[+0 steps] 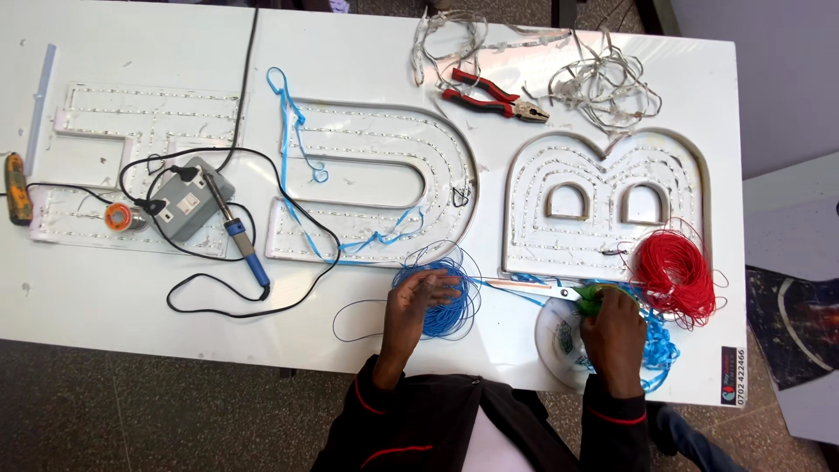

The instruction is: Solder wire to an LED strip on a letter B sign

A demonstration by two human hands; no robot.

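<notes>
While hands [516, 315] work, shaped trays [603, 201] hold light strips [367, 140].

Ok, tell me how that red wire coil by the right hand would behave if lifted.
The red wire coil is loosely wound with stray loops, so it would probably sag and spread rather than keep its ring shape. Thin strands suggest it is light. Loops touching the blue wire beside the right hand might snag.

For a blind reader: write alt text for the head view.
A person's left hand rests on a coil of blue wire while the right hand grips a green-handled tool beside a red wire coil. The white table holds sign letters, pliers and a soldering iron.
</notes>
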